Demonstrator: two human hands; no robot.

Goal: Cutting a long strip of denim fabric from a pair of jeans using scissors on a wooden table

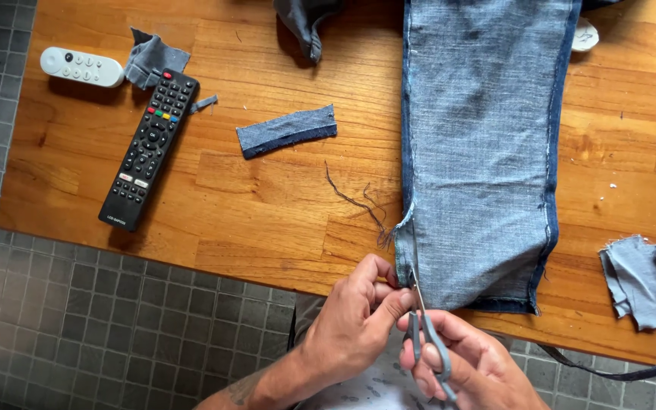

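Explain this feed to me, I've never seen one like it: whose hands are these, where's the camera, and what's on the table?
There is one picture, from a camera worn on a person's head, looking down at their own bare hands. The left hand pinches the edge of an inside-out denim trouser leg. The right hand holds grey-handled scissors at that seam. On the wooden table lie a black remote, a white remote, a cut denim strip and fabric scraps.

Blue denim leg (pixel 480 152), grey-handled scissors (pixel 428 342), black remote (pixel 148 148), white remote (pixel 81 66).
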